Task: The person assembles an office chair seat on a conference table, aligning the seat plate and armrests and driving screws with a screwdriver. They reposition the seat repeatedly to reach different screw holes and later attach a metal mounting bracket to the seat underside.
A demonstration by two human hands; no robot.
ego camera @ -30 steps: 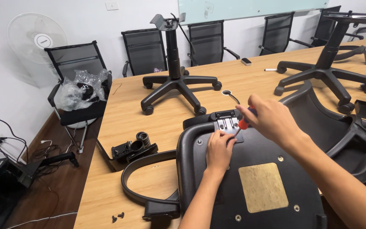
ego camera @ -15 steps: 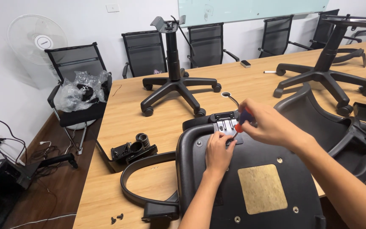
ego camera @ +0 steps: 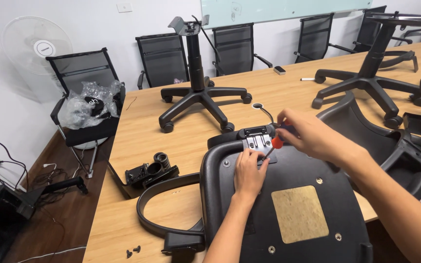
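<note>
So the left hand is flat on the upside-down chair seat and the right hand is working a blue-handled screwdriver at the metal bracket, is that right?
Not quite: the screwdriver has an orange-red handle, not blue, as the head view shows. The rest holds: the left hand rests flat on the upside-down chair seat, and the right hand works the screwdriver at the metal bracket.

the seat [ego camera: 293, 204] is black with a tan square patch [ego camera: 299, 213]. the bracket [ego camera: 257, 141] is silver-grey. the screwdriver [ego camera: 277, 142] has an orange handle. the surface [ego camera: 171, 131] is light wood grain. the chair bases [ego camera: 198, 95] are black; the fan [ego camera: 36, 46] is white.
</note>
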